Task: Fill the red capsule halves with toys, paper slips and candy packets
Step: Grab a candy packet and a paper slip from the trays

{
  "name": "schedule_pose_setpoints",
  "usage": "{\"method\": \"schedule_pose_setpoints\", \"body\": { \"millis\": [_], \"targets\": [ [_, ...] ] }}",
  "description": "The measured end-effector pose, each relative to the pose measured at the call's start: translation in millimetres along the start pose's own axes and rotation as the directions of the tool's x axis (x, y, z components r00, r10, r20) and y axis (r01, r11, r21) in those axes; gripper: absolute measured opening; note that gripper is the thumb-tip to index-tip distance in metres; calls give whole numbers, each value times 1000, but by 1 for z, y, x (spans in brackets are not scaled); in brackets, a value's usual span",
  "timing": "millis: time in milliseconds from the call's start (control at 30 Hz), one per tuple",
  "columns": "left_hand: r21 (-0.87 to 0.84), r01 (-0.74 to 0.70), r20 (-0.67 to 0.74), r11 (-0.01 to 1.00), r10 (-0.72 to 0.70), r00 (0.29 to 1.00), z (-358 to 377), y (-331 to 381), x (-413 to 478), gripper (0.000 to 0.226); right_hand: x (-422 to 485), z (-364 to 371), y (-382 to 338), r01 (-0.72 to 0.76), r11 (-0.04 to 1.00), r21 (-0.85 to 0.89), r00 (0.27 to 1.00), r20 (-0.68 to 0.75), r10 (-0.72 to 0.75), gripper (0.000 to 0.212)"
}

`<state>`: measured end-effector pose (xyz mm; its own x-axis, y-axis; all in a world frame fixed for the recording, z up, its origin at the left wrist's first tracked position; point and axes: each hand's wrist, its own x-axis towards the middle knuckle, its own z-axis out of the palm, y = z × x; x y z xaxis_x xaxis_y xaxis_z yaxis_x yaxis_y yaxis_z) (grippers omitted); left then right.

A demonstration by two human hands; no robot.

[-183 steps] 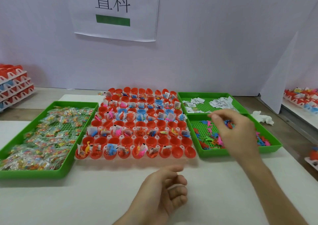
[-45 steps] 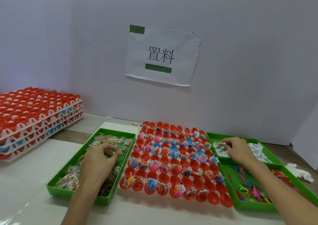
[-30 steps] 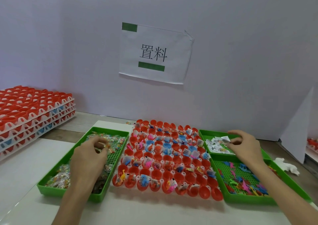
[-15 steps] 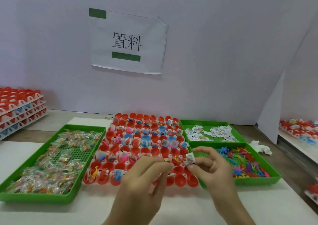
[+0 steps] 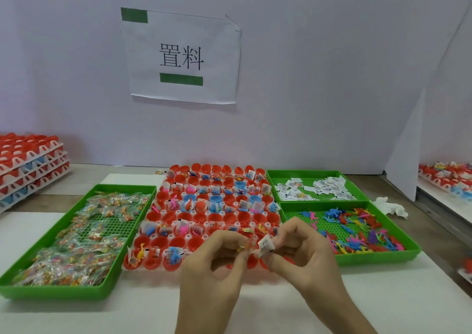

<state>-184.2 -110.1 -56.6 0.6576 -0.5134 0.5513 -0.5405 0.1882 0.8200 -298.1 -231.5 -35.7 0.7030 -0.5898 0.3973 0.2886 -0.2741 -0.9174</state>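
White paper slip (image 5: 265, 244) beside crinkly candy packet (image 5: 246, 246)

Bare table (image 5: 383, 298) in front, capsule rack (image 5: 178, 217) hemmed by green trays (image 5: 63, 294), seemingly touching

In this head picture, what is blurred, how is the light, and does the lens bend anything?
Head view: the left hand and right hand, pinching a packet and a slip, are slightly motion-blurred, while the sign is sharp. Head view: the light is soft and even, with a faint shadow along the candy tray's near rim. Head view: the right partition leans, likely from wide-angle distortion.
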Motion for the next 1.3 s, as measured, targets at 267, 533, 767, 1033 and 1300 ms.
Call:
{"method": "schedule_pose_setpoints", "body": {
  "millis": [267, 533, 767, 1033, 1300],
  "targets": [
    [-73, 46, 46, 996, -43, 998, 0, 3, -1, 47, -2, 10, 2, 31, 989, -145, 999, 17, -29, 24],
    [-198, 89, 57, 976, -79, 995, -2, 7, 3, 27, -5, 12, 1, 33, 978, -206, 995, 98, -12, 36],
    [-133, 11, -66, 991, -20, 998, -11, 4, 11, 23, 10, -18, 2, 23, 920, -391, 989, -127, -78, 33],
    [144, -301, 75, 943, 293, 953, -7, 4, 2, 23, 28, -88, 28, -354, 486, -799, 930, -357, 89, 18],
    [218, -421, 160, 880, 394, 905, -4, 1, -2, 22, 34, -86, 38, -443, 386, -809, 895, -421, 144, 11]
  ]
}}
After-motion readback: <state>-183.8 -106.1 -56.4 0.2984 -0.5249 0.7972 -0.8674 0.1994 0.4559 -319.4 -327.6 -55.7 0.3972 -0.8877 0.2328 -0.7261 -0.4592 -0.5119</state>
